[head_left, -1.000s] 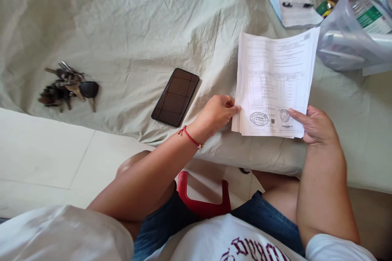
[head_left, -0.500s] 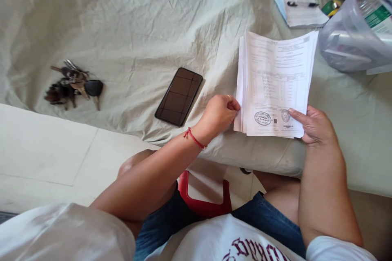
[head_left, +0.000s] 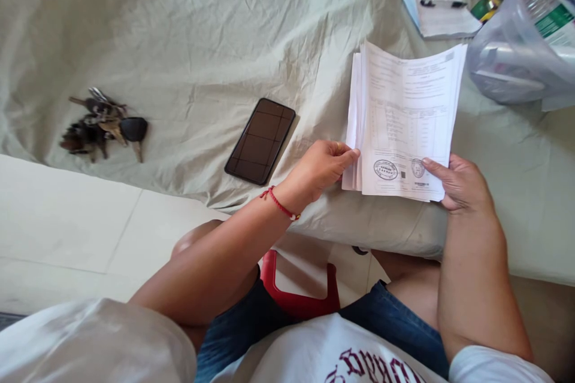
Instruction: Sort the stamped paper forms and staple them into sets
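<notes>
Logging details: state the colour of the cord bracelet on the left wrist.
Red cord bracelet, clearest in the head view.

Home: sheeted bed [head_left: 202,30], keys [head_left: 101,125]

Your right hand [head_left: 460,184] grips the lower right corner of a stack of papers [head_left: 406,119], thumb laid across the stamped top sheet. Your left hand [head_left: 321,166] touches the stack's lower left edge, fingertips at the fanned sheets — a red bracelet [head_left: 279,203] sits on that wrist. The papers rest above a wrinkled pale sheet [head_left: 202,30]. A dark phone [head_left: 260,140] lies just left of your left hand, and a bunch of keys [head_left: 102,125] well apart, farther left.
</notes>
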Demonstrator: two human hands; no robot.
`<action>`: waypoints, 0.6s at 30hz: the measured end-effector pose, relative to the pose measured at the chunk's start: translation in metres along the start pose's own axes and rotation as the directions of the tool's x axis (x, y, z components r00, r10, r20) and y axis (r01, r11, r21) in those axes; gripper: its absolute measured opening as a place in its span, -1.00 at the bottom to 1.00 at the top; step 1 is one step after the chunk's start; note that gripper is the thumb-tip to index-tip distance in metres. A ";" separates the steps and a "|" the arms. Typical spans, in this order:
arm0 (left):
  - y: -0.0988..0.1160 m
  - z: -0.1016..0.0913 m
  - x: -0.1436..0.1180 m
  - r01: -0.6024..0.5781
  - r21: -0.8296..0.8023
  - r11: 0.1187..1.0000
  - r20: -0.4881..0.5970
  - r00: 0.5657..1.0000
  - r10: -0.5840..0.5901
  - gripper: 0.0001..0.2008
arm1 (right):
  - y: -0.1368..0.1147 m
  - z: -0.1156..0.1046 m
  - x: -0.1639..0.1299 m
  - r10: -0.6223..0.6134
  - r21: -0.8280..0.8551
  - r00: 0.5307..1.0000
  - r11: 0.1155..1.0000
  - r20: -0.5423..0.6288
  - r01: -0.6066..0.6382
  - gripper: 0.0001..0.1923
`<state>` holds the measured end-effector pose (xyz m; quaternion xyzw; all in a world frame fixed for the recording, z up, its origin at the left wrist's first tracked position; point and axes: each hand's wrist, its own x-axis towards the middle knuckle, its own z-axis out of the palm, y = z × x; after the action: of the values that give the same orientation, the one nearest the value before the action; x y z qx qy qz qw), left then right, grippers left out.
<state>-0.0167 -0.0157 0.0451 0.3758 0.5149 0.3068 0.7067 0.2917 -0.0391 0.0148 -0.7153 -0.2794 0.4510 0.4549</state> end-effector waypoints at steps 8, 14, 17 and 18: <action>0.009 -0.001 -0.005 0.054 0.210 0.976 -0.057 0.997 -0.043 -0.69 | -0.005 -0.002 -0.002 0.016 -0.057 1.000 0.998 0.018 -0.015 -0.12; 0.006 -0.003 -0.003 0.056 0.157 0.986 -0.046 0.998 -0.049 -0.65 | -0.008 -0.008 0.002 0.020 -0.078 1.000 0.997 -0.014 -0.021 -0.12; 0.005 -0.002 -0.002 0.039 0.092 0.995 -0.017 0.999 -0.038 -0.63 | -0.007 -0.008 0.004 0.004 -0.065 0.999 0.998 -0.043 -0.007 -0.12; 0.005 -0.001 -0.002 0.037 0.085 0.996 -0.016 0.999 -0.036 -0.62 | -0.007 -0.008 0.004 -0.005 -0.049 0.999 0.999 -0.048 0.002 -0.12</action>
<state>-0.0186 -0.0143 0.0500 0.3939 0.5392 0.2745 0.6919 0.3007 -0.0357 0.0207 -0.7364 -0.2807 0.4258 0.4445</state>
